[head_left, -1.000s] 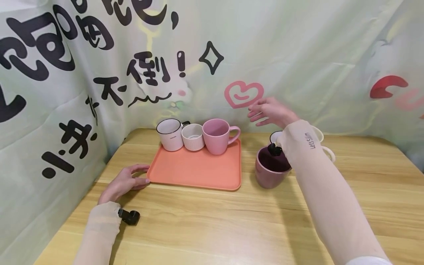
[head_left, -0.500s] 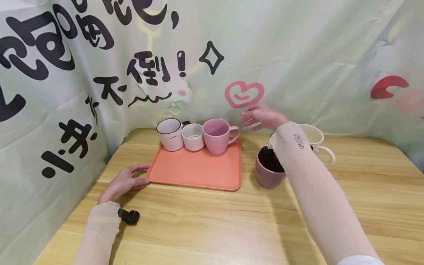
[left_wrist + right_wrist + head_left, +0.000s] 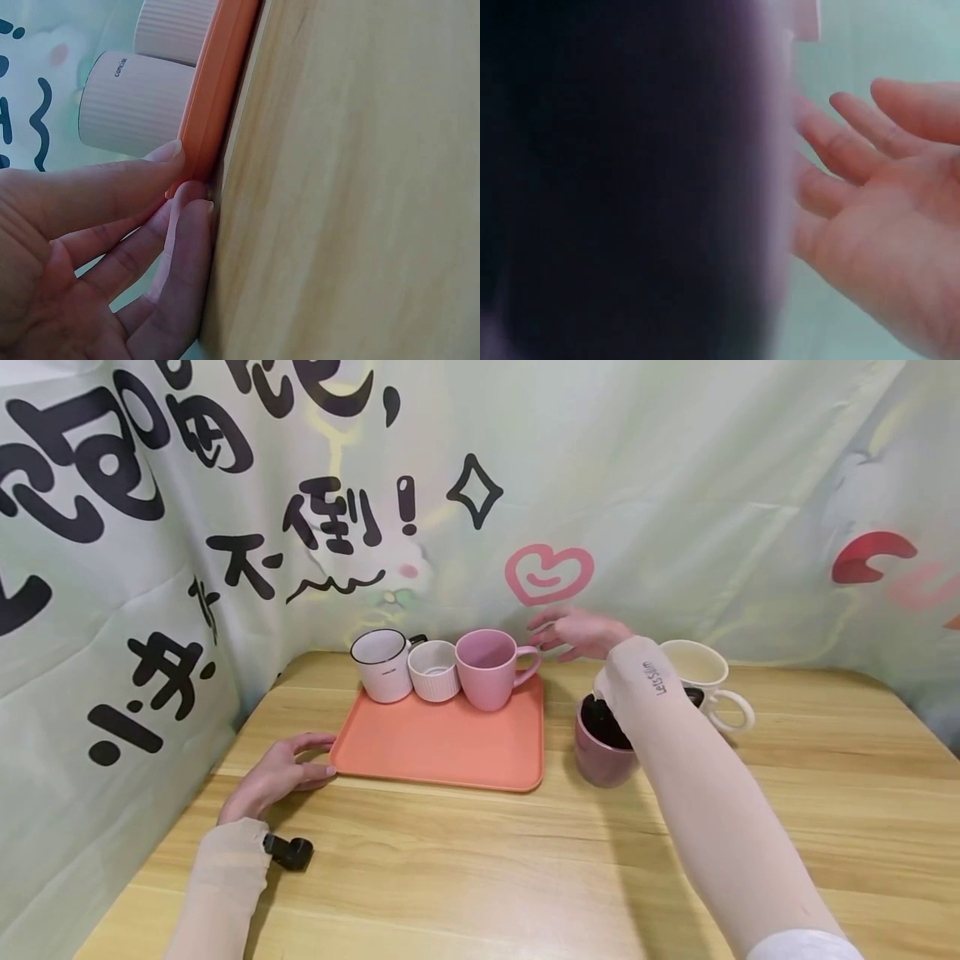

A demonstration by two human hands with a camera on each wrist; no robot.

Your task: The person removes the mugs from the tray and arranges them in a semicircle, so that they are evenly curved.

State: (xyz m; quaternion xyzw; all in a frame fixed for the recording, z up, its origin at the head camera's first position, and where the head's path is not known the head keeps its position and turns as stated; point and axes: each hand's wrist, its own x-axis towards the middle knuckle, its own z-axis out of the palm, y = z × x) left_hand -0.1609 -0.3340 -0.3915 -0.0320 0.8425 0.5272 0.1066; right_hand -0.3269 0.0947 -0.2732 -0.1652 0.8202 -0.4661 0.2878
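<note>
An orange tray (image 3: 442,752) lies on the wooden table with three cups along its far edge: a white black-rimmed mug (image 3: 381,664), a ribbed white cup (image 3: 435,670) and a pink mug (image 3: 487,668). My left hand (image 3: 311,756) rests on the table, straight fingers (image 3: 112,187) touching the tray's near-left corner (image 3: 221,82). My right hand (image 3: 558,633) hovers open, holding nothing, just right of the pink mug's handle (image 3: 529,660). In the right wrist view the open palm (image 3: 877,187) shows beside a blurred dark mauve mug (image 3: 622,180).
The mauve mug (image 3: 600,758) stands on the table right of the tray, partly under my right forearm. A cream mug (image 3: 701,672) stands behind it. A printed cloth backdrop (image 3: 675,485) closes the back and left sides.
My right hand has moved left and slightly down, from above the mauve mug to beside the pink mug's handle. The left hand has stayed at the tray corner.
</note>
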